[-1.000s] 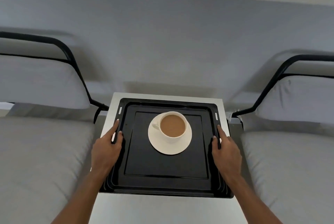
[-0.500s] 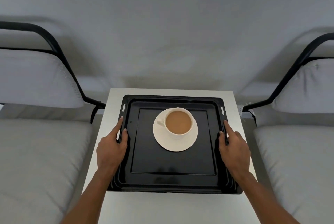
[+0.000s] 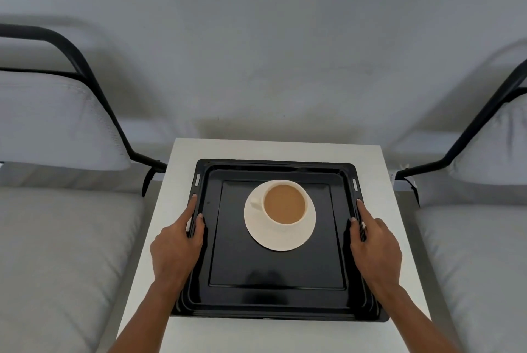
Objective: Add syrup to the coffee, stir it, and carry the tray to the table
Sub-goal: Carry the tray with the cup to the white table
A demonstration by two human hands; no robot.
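Observation:
A black rectangular tray lies over a small white table. On the tray's far half a white cup of light brown coffee stands upright on a white saucer. My left hand grips the tray's left rim, thumb inside the rim and fingers along the outer edge. My right hand grips the right rim the same way. No syrup or spoon is in view.
A grey cushioned seat with a black tubular frame flanks the table on the left, and a matching seat with a black frame stands on the right. A plain grey wall rises just behind the table.
The view has dropped and come closer, so the window at the top is out of sight. The tray now sits further over the white table. Both hands keep their grip on the rims.

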